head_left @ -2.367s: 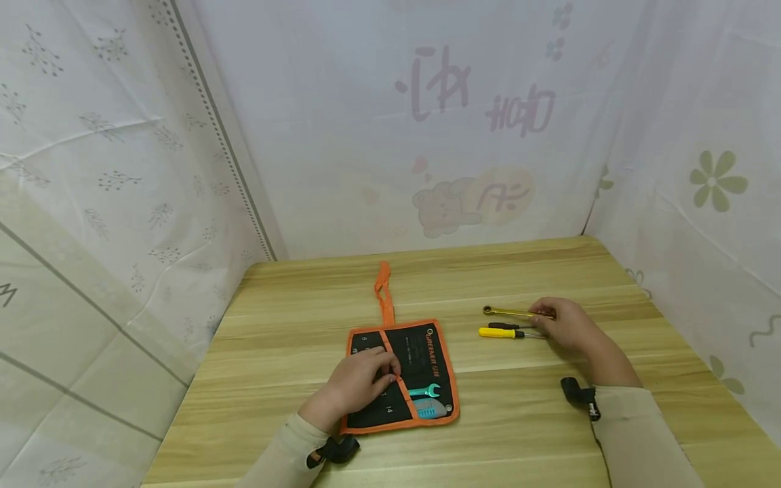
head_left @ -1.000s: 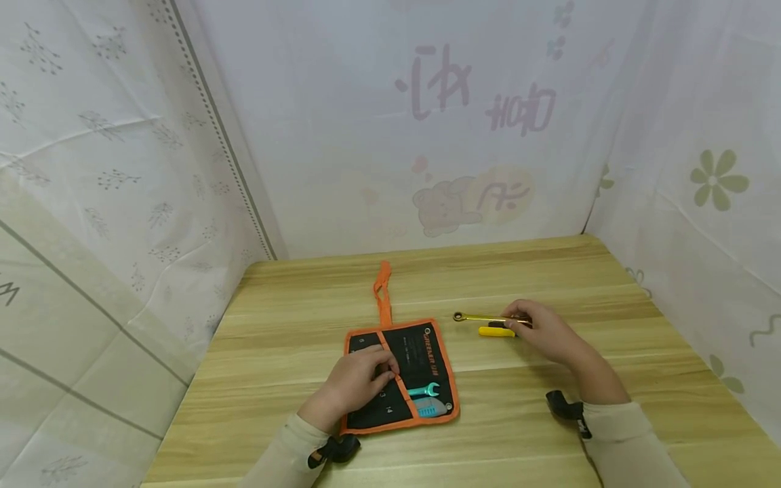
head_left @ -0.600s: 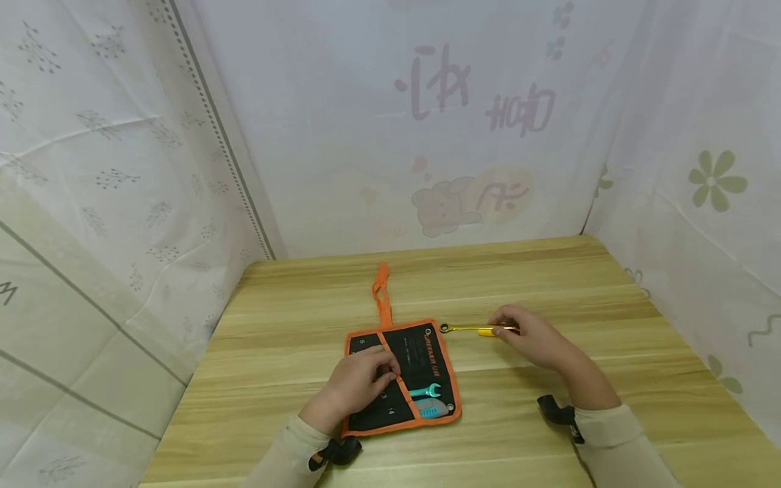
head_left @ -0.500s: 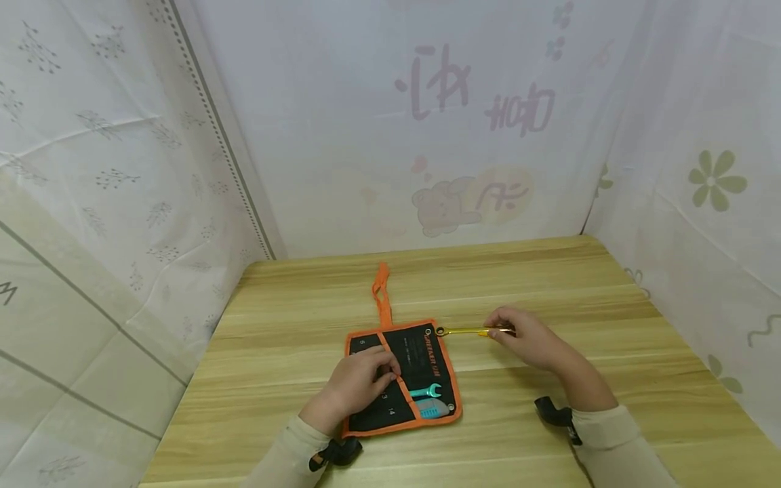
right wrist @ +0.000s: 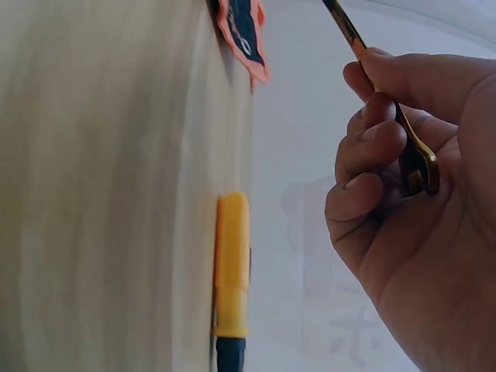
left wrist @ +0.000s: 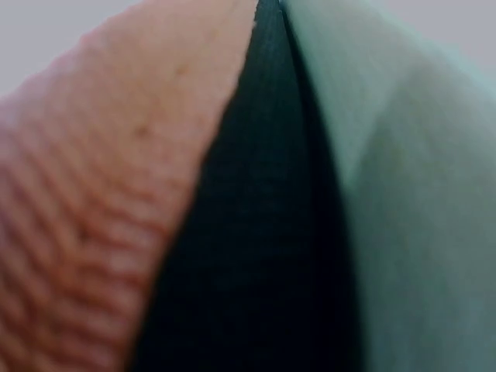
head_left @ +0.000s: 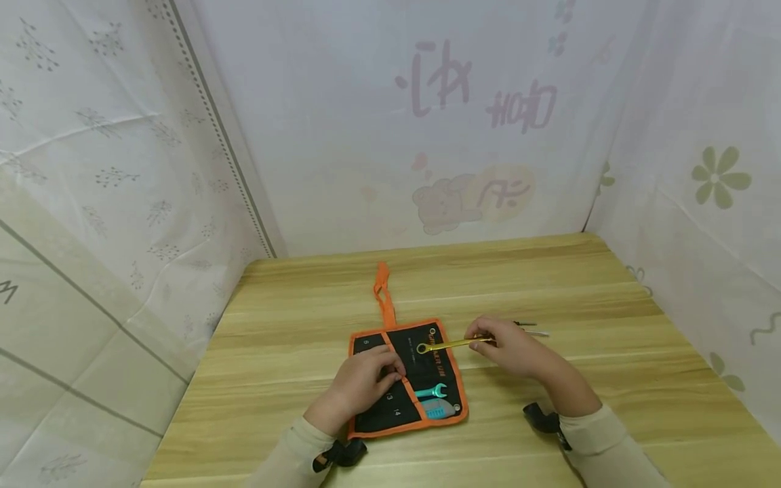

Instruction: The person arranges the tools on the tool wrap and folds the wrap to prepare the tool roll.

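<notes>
A black tool pouch with orange edging (head_left: 460, 379) lies flat on the table, a green wrench (head_left: 434, 391) and a blue-grey tool (head_left: 438, 409) standing out of its pocket. My left hand (head_left: 363, 381) lies over the pouch and pinches the orange pocket edge between thumb and fingers. The right hand (head_left: 512, 349) grips a gold wrench (head_left: 448, 344) near one end; its ring end is over the pouch's upper right part. In the right wrist view, thumb and curled fingers hold the gold wrench (right wrist: 419, 147), its open end by the palm. Skin and fabric fill the left wrist view.
Two thin shafts, one dark (head_left: 525, 323) and one silver (head_left: 537, 333), show behind the right hand. A yellow screwdriver handle (right wrist: 232, 263) lies on the table in the right wrist view. An orange strap (head_left: 388, 308) extends from the pouch towards the table's back edge.
The right hand has moved left and nearer with the gold wrench, from beside the screwdrivers to the pouch, bringing the ring end over it. The left hand has stayed at the pocket edge.
</notes>
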`<state>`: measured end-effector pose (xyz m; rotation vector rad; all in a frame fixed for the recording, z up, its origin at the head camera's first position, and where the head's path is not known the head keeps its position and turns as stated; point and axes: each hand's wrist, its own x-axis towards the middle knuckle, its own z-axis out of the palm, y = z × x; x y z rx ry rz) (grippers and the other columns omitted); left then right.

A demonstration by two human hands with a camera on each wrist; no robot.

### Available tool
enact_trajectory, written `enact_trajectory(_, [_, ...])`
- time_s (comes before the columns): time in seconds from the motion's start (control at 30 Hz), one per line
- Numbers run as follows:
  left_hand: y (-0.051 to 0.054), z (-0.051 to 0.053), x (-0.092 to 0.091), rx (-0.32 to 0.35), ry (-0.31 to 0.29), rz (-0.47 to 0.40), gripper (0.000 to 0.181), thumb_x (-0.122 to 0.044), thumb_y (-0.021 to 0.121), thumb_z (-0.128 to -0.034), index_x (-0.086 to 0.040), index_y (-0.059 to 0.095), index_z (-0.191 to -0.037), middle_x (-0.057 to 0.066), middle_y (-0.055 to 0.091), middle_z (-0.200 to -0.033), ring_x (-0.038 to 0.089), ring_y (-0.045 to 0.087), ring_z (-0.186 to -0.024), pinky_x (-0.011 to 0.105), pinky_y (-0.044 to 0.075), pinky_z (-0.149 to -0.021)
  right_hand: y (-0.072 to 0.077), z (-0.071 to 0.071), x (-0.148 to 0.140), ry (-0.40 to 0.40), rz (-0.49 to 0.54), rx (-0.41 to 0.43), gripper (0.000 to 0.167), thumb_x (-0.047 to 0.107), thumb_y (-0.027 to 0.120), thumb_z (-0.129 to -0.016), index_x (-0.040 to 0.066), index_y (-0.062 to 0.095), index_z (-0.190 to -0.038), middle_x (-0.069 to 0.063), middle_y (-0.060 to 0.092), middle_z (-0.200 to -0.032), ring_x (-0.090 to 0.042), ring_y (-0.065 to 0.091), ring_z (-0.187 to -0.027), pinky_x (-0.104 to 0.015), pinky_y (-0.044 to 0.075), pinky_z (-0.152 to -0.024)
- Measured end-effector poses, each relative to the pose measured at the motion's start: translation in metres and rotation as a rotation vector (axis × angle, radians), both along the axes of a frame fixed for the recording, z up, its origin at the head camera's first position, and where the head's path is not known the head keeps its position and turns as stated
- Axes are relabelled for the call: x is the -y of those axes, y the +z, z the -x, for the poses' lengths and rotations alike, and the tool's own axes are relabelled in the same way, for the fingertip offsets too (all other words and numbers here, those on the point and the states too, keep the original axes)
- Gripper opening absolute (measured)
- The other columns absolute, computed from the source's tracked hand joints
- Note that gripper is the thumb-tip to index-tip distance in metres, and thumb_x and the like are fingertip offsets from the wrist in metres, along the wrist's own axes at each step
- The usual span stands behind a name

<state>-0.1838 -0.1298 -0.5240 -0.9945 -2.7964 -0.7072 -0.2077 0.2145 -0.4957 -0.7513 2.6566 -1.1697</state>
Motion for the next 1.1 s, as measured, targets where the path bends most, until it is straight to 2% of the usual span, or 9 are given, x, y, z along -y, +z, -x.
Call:
enact_trajectory(0.27, [-0.002,-0.001,-0.001,-0.012,0.000,-0.011,0.009,-0.023,0.081,-0.0955,-0.030,0.074,-0.096,-0.019,0.059,-0.093,-0.003,0.058,-0.079,0.023,0.052,-0.069,-0.007,-0.001,0.012,0.025,-0.061,0.018,0.010,0.023,0.067,-0.105,0.030,0.068,-0.112,0.015,0.065,-0.109,-0.009,0.063,-0.101,-0.036,0.055,-0.086])
enact_trajectory(0.5, [-0.004,-0.003,-0.003,-0.005,-0.005,-0.022,0.010,-0.023,0.080,-0.0962,-0.031,0.074,-0.097,-0.018,0.062,-0.097,-0.003,0.059,-0.082,0.024,0.053,-0.071,-0.011,-0.004,0.020,0.055,-0.072,0.024,0.012,0.020,0.067,-0.106,0.029,0.068,-0.113,0.015,0.065,-0.110,-0.008,0.063,-0.102,-0.036,0.055,-0.087])
enact_trajectory(0.73, [-0.005,-0.003,-0.004,-0.015,-0.010,-0.018,0.009,-0.024,0.079,-0.0973,-0.032,0.073,-0.097,-0.018,0.062,-0.099,-0.003,0.061,-0.085,0.024,0.054,-0.073,-0.014,-0.004,0.022,0.090,-0.062,0.003,0.015,0.015,0.069,-0.104,0.027,0.071,-0.113,0.013,0.064,-0.106,-0.009,0.058,-0.090,-0.032,0.053,-0.079])
enact_trajectory(1.1, [-0.005,-0.004,-0.004,-0.032,-0.050,-0.008,0.009,-0.024,0.075,-0.0998,-0.031,0.071,-0.097,-0.018,0.061,-0.098,-0.003,0.057,-0.078,0.022,0.051,-0.068,-0.020,-0.003,0.024,0.147,-0.067,-0.020,0.017,0.013,0.072,-0.101,0.027,0.078,-0.110,0.015,0.065,-0.102,-0.005,0.060,-0.090,-0.030,0.054,-0.080])
